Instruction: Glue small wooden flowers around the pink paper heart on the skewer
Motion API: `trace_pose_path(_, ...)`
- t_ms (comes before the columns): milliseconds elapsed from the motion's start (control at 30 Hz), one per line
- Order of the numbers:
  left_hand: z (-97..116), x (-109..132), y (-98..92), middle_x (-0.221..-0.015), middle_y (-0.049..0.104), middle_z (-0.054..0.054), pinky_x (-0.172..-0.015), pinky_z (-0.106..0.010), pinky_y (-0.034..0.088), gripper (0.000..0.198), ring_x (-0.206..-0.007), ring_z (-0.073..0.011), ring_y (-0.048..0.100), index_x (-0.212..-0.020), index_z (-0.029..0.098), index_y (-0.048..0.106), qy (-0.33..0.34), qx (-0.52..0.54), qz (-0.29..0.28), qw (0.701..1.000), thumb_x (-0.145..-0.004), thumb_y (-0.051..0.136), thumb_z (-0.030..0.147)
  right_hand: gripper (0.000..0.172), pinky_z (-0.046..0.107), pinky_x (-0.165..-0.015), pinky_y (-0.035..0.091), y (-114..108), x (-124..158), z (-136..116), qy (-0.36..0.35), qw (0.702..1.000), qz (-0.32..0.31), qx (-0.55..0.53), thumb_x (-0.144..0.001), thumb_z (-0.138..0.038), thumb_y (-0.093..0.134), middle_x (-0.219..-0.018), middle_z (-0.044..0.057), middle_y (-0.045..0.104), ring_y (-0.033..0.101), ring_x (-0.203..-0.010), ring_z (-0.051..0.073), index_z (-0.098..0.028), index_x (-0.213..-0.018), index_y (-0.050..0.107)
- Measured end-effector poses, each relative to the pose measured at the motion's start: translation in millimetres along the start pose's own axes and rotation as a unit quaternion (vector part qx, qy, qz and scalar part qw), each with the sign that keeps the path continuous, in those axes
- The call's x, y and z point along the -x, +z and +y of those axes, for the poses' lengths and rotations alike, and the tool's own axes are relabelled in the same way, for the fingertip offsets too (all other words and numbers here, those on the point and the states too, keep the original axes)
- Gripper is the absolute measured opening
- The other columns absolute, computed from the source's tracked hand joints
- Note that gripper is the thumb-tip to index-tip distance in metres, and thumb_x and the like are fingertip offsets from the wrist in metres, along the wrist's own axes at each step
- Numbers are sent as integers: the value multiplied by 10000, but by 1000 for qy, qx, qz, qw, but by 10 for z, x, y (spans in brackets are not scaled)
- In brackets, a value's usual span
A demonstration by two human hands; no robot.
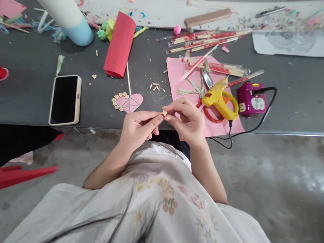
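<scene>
My left hand (140, 127) and my right hand (185, 119) meet just in front of the table edge, fingertips pinched together on a tiny pale wooden flower piece (165, 113). Just beyond them on the dark table lies a pink paper heart (130, 102) on a thin stick, with small wooden flowers glued along its left edge. A few loose wooden bits (155, 86) lie behind it. To the right of my right hand lies a yellow glue gun (219, 98) on a pink sheet (178, 73), over orange scissors (211, 115).
A phone (64, 99) lies face up at the left. A folded red paper (119, 43) and a white-and-blue tube (67, 13) sit further back. Wrapped sticks (207, 38), a purple socket block (251, 100) with black cable, and a wooden block (208, 17) lie at the right.
</scene>
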State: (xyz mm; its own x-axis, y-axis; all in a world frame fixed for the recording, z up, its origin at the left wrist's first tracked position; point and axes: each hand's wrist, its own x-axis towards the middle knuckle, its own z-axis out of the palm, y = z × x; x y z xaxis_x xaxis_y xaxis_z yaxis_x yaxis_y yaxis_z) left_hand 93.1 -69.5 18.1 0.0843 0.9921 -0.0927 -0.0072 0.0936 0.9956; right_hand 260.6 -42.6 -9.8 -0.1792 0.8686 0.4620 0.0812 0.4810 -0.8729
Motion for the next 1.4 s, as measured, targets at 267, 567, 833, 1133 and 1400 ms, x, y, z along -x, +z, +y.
trace_pose_path(267,-27,6,-25,-508,612,22,-329,-136,327,226,-346,-27,446,-923,170,788,-14,-28,-9,999,-850,713,370,114,285,-694,526,-6,10,-4,-5,1000,-5,2,-884,-215,697,-905,20,672,629,-821,133,-231,-994,723)
trace_pose_path(567,-81,-68,-85,-506,602,23,-301,-152,284,320,-331,-33,425,-811,155,729,-146,34,-25,988,-697,838,433,125,292,-715,546,-18,89,-33,-24,993,-54,99,-920,-165,613,-938,41,672,642,-833,141,-211,-1002,695)
trace_pose_path(833,-66,-103,-130,-484,591,27,-301,-140,253,275,-315,-19,378,-741,150,704,-197,51,-66,977,-634,866,344,135,300,-736,564,-30,146,-48,-59,986,-89,129,-937,-162,595,-955,70,661,654,-866,156,-195,-1035,681)
trace_pose_path(1133,-69,-155,-149,-450,522,63,-299,-139,276,252,-328,-28,384,-716,165,686,-160,14,-35,986,-629,846,339,210,307,-694,562,-104,130,-95,-39,982,-69,170,-915,-182,636,-957,69,682,670,-837,164,-217,-1107,713)
trace_pose_path(1400,-219,-259,-357,-409,472,77,-282,-142,248,187,-298,-29,369,-698,175,697,-115,17,12,993,-693,801,329,65,338,-714,515,-415,82,-101,26,933,-49,355,-880,-174,648,-828,54,689,630,-777,193,-188,-864,709)
